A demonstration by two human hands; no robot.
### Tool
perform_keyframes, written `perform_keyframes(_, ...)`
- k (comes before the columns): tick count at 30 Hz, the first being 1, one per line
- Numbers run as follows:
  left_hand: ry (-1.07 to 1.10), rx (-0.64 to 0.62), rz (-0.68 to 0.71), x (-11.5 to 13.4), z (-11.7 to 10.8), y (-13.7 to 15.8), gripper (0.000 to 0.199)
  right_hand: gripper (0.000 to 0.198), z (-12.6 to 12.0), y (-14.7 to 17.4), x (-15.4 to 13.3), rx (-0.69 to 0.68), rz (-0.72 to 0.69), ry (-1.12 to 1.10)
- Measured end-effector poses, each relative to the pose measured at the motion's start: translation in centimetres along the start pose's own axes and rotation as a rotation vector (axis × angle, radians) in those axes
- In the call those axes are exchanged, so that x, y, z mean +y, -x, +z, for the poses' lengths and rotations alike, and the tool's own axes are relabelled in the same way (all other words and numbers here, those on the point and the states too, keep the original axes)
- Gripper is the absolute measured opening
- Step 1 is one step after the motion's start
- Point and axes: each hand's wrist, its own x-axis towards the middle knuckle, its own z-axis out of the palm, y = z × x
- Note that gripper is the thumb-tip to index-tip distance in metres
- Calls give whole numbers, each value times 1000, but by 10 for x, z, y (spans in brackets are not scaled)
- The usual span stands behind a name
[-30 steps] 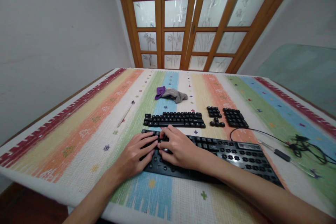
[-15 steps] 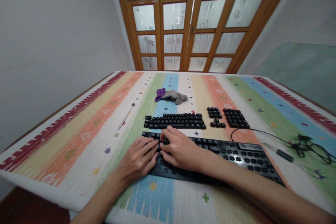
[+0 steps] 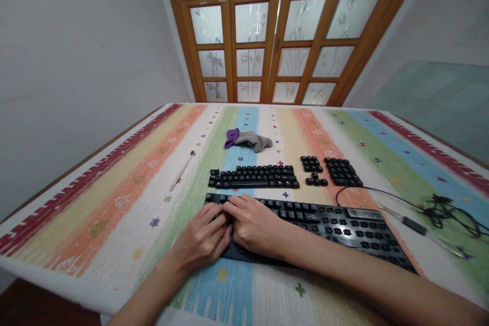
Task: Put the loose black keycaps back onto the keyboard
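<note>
Where the left hand (image 3: 202,233) met the right hand (image 3: 255,226): fingers curled nearly closed; any hold was hidden.
Keyboard (image 3: 361,237): sat beneath both on the bench (image 3: 126,237), keycaps seated in its top row, bare mounts at right.
Loose keycaps (image 3: 248,183): lay grouped just beyond.

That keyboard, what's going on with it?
A person's left hand and right hand are close together over the left end of the black keyboard. Keycaps sit along part of its far edge, but its right end shows bare sockets. Loose keycaps lie in groups beyond it. I can't see whether either hand holds a keycap.
</note>
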Motion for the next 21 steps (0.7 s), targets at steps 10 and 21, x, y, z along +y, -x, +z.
perform_keyframes(10,33,-21,-19,1,3,0,27,27,5,-6,-3,-24,26,-10)
perform_keyframes(21,72,9,-68,-2,3,10,25,19,-25,-13,20,-144,137,-133)
